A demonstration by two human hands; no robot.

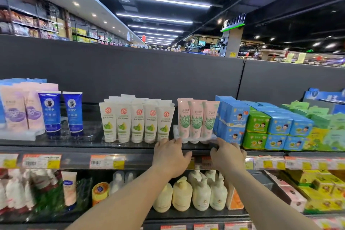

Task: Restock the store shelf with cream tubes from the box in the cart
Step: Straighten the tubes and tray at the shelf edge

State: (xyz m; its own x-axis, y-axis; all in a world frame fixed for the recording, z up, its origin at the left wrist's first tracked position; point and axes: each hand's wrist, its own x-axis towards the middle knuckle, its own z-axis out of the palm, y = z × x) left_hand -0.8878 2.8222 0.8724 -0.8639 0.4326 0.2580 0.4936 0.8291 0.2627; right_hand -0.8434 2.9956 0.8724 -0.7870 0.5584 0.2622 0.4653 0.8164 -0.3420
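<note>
Pink tubes (196,117), hands (199,157) at shelf edge (74,148)

We are finding no print we can read: the cream tubes (197,117), price tags (42,160) and hanging sign (234,20) are showing only blur.

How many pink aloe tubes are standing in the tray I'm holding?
3 pink tubes: left, middle, right, side by side in the tray; more could hide behind.
</note>
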